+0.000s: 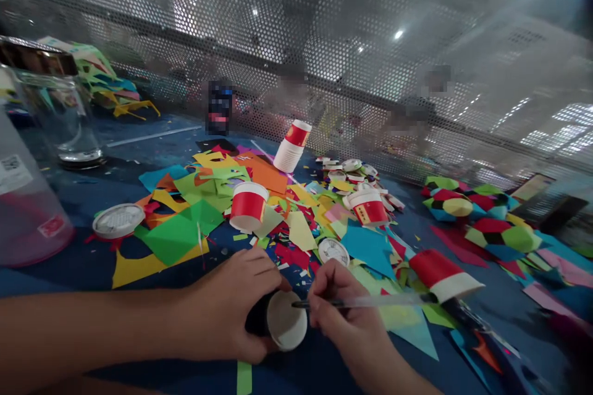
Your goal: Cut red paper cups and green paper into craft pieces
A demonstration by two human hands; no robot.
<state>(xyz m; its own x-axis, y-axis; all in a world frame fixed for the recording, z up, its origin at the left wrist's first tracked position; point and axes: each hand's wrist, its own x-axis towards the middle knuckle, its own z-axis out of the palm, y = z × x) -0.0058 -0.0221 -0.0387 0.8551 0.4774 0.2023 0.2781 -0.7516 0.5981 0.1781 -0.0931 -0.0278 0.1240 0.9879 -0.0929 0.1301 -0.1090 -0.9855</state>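
Note:
My left hand [248, 305] is wrapped round a small dark-sided paper cup [287, 324], tipped so that its pale round end faces me. Whether that end is the base or the opening I cannot tell. In my right hand [345, 321] is a pen [380, 300] with a clear barrel, pinched between thumb and fingers. Its dark tip reaches the pale round face of the cup. Just beyond my hands lie a round white cut-out disc [333, 252] and a red and white paper cup [249, 207].
Scraps of coloured paper [180, 231] cover the table [167, 136]. A cup stack [291, 148], another red cup [442, 274], a white disc [118, 220], a glass jar [65, 111], a plastic bottle [28, 203] and patchwork paper balls [500, 237] stand around. Behind rises a perforated metal screen [278, 31].

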